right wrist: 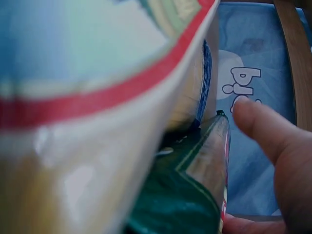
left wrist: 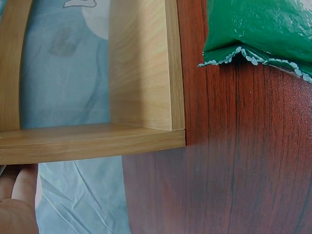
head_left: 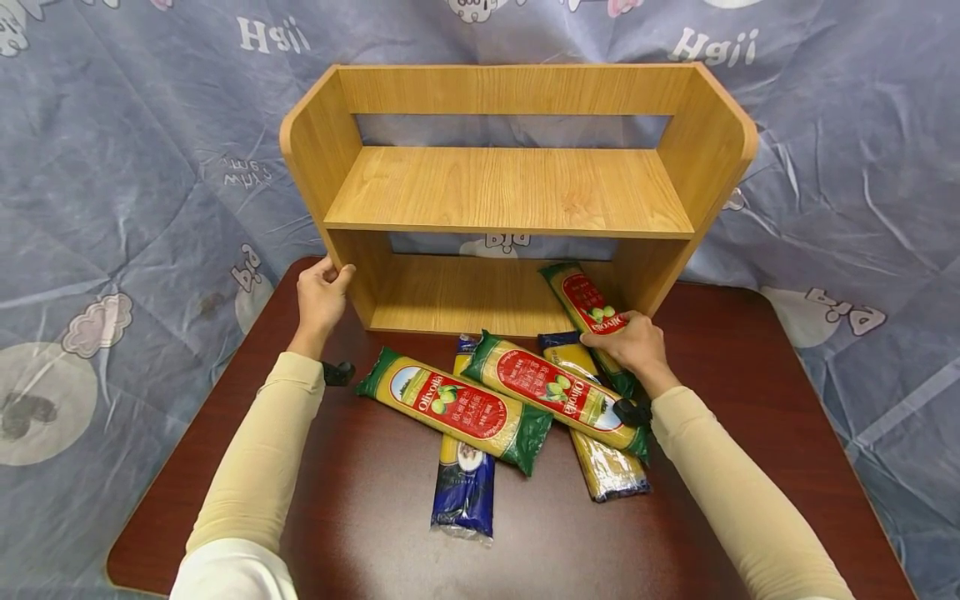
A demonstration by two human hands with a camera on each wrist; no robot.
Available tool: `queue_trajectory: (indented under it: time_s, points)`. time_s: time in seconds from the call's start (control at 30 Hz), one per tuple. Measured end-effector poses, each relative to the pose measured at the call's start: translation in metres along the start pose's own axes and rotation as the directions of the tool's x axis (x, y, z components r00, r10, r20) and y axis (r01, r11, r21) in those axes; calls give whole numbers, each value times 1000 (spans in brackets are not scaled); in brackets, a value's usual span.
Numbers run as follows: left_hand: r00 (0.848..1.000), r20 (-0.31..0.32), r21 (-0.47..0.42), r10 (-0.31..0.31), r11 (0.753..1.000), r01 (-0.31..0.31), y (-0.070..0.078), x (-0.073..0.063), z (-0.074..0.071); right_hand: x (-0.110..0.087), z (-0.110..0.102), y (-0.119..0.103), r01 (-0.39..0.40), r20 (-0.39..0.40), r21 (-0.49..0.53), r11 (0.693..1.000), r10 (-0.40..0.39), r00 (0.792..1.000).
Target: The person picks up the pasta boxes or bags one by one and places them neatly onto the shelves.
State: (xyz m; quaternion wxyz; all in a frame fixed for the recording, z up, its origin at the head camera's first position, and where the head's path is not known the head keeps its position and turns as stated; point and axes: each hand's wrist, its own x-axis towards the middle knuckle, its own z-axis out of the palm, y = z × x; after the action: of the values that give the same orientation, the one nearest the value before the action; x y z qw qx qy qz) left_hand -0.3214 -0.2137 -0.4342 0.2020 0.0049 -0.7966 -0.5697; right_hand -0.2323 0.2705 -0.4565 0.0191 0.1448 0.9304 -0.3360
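A two-tier wooden shelf (head_left: 510, 192) stands on the table. My left hand (head_left: 322, 296) holds the front edge of its left side panel (head_left: 352, 267); in the left wrist view, the fingers (left wrist: 24, 187) lie against the panel's outer face. At the lower right, my right hand (head_left: 633, 346) grips a green-ended pack of spaghetti (head_left: 581, 296) across its width. That pack slants with its far end in the lower compartment near the right panel and its near end over the table. In the right wrist view, the thumb (right wrist: 253, 119) shows beside this pack.
Two more green-ended spaghetti packs (head_left: 457, 408) (head_left: 555, 387) lie in front of the shelf. They rest across a blue-ended pasta pack (head_left: 465, 492) and another yellow-and-blue pack (head_left: 607, 467). A patterned grey-blue cloth (head_left: 150, 208) hangs behind the dark red table (head_left: 360, 517).
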Motion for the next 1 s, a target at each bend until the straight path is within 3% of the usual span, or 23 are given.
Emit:
queue_trajectory:
  time_s: [0.3, 0.7, 1.0]
  points:
    - [1000, 3, -2, 25, 1000, -25, 1, -1, 3, -11, -10, -1, 9, 80, 60, 998, -14, 997]
    - [1000, -16, -17, 9, 1000, -9, 1, -1, 2, -35, -25, -11, 112, 66, 38, 993, -114, 991]
    - [1000, -9, -12, -3, 1000, 2, 3, -3, 1, -53, -36, -20, 139, 70, 47, 989, -142, 987]
